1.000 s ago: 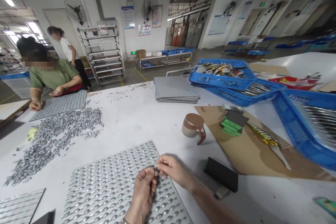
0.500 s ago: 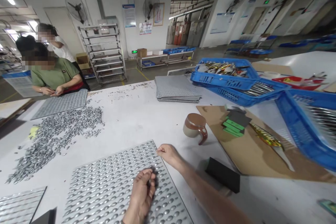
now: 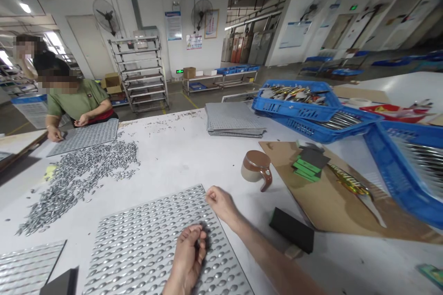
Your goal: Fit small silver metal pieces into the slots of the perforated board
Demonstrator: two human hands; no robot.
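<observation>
A grey board [image 3: 152, 207] lies flat before me, covered with rows of small silver oval pieces. My left hand [image 3: 188, 253] hovers over its right half, palm turned up and fingers curled, thumb against fingertips; whatever is inside is hidden. At the board's far right corner, my right hand [image 3: 221, 203] is closed in a pinch close to the edge. Anything between those fingertips is too small to make out. To the left, a big heap of loose silver oval pieces [image 3: 86, 170] is spread over the white table [image 3: 166, 156].
A brown lidded mug [image 3: 256, 166] and a black block [image 3: 292, 229] stand right of my hands. Beyond are stacked grey boards [image 3: 235, 120], cardboard with a fish lure [image 3: 349, 179], and blue baskets [image 3: 294, 108]. A co-worker [image 3: 78, 101] handles another board at far left.
Both my hands stay almost where they were over the board. The seated co-worker's hands have moved apart, one lower onto their board. Another person behind has shifted left.
</observation>
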